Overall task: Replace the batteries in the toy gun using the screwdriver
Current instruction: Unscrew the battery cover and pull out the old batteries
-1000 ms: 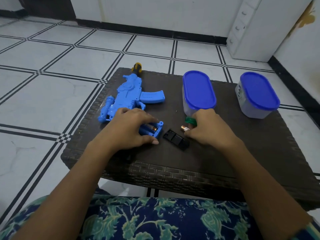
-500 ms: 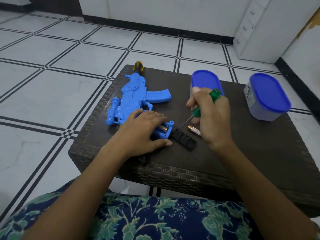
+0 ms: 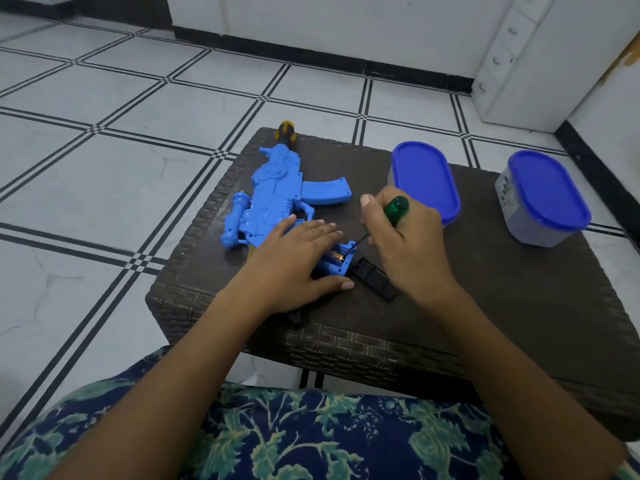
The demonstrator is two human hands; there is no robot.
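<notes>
The left grip (image 3: 294, 261), fingers straight, presses the gun (image 3: 273, 195) onto the surface (image 3: 519, 306). The right grip (image 3: 405, 251) curls round the screwdriver (image 3: 396, 207) — its shaft slants down-left into the open battery bay (image 3: 337, 259) between them.

A blue toy gun (image 3: 273, 199) lies flat on a dark woven counter (image 3: 502, 306), its yellow-and-black muzzle (image 3: 285, 131) pointing away. The left grip (image 3: 294, 258) presses down on the gun's near end with straight fingers, the thumb alongside the open battery bay. The right grip (image 3: 405, 244) is curled round the green handle of a screwdriver (image 3: 396, 207), whose thin shaft slants down into the bay, where a battery (image 3: 336, 258) shows. A black cover (image 3: 372, 278) lies just beside the bay, partly under the right grip. Behind stand a blue-lidded tub (image 3: 424, 181) and, well to its right, a second tub (image 3: 547, 195). A white tiled floor (image 3: 104, 168) surrounds the counter.
</notes>
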